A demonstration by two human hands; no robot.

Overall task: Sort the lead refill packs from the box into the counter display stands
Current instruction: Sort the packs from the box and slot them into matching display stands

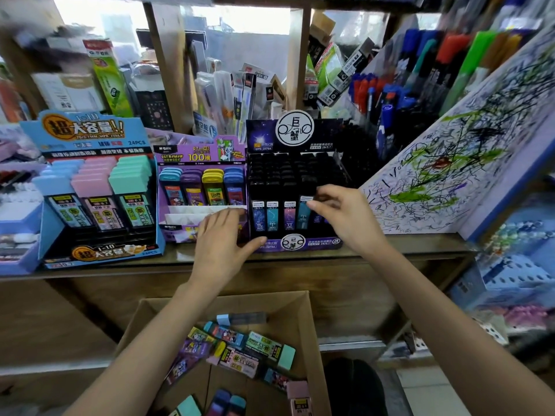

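Observation:
Three display stands sit on the wooden counter: a blue one [90, 136] at left, a purple one [198, 154] in the middle, a black constellation one [295, 139] at right. My right hand [345, 217] pinches the top of a teal-labelled black refill pack [304, 216] standing in the black stand's front row. My left hand [222, 238] rests with spread fingers against the black stand's front left corner, thumb on its base. Below the counter, a cardboard box [303, 310] holds several loose refill packs [240, 349] in mixed colours.
A scribbled test board [456, 163] leans at the right of the black stand. Pens and markers [387, 97] stand behind it. Boxed stationery crowds the shelf behind the stands. Blue trays [516, 274] fill the lower right shelf. A dark shoe [351, 385] is beside the box.

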